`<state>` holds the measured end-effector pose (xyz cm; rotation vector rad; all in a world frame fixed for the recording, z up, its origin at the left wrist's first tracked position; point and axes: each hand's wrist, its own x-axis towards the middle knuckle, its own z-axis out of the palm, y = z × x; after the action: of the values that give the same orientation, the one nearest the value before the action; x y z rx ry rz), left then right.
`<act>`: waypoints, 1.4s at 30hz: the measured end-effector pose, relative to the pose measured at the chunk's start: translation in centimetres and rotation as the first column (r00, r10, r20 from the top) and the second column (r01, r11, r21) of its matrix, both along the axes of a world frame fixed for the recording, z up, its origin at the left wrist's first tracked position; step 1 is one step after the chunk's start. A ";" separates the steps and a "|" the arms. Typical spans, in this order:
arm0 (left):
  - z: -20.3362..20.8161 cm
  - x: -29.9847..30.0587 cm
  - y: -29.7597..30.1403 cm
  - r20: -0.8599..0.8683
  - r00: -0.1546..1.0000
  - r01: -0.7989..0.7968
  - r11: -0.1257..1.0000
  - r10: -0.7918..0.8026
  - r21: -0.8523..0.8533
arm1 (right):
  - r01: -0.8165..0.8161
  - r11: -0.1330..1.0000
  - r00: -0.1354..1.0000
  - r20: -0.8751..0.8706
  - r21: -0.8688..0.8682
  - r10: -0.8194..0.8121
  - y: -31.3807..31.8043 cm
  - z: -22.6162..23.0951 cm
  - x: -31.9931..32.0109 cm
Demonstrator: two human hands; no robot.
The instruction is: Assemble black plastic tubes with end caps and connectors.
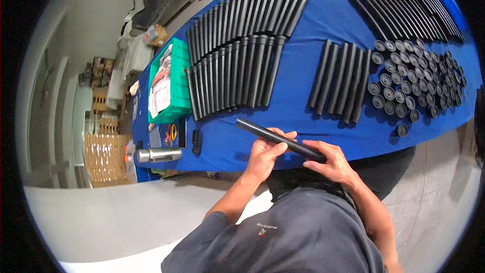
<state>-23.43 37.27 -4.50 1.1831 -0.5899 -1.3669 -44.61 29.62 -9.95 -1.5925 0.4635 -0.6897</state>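
Note:
A black tube slants across the front of the blue table, held in both of my hands near the table's edge. My left hand wraps its middle, thumb on top. On the tube's lower right end, my right hand is closed with fingers above and thumb below. Just beyond my right hand lies a short row of plain black tubes. Many round black caps with ringed faces are clustered to the right of them. Farther left, two rows of black tubes with collared ends lie side by side.
A blue cloth covers the table. Thin black rods are laid out at the far right. On the left stand a green crate with white packaging inside, a metal flask, orange-handled scissors and a small black object.

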 end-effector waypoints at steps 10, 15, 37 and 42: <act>-2.4 0.8 3.9 0.228 0.953 0.065 0.867 -0.201 0.494 | 0.127 0.986 0.982 -0.156 0.106 -0.110 0.2 0.4 0.3; -0.2 0.5 1.4 0.965 0.214 0.286 0.934 0.154 -0.213 | 0.183 0.983 0.973 -0.143 0.017 -0.179 0.4 -0.1 0.2; 0.9 -0.1 -1.3 0.959 0.149 0.485 0.863 -0.241 0.142 | -0.077 0.891 0.979 0.203 0.447 -0.017 -0.6 -1.7 -0.3; -0.1 0.6 -0.8 0.935 0.188 0.407 0.890 -0.300 0.204 | -0.016 0.910 0.981 0.181 0.414 -0.065 -0.1 -2.6 0.4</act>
<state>-22.78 36.43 -4.56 1.8408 -1.9218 -0.7649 -44.19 29.50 -12.54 -1.1093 0.4533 -0.7023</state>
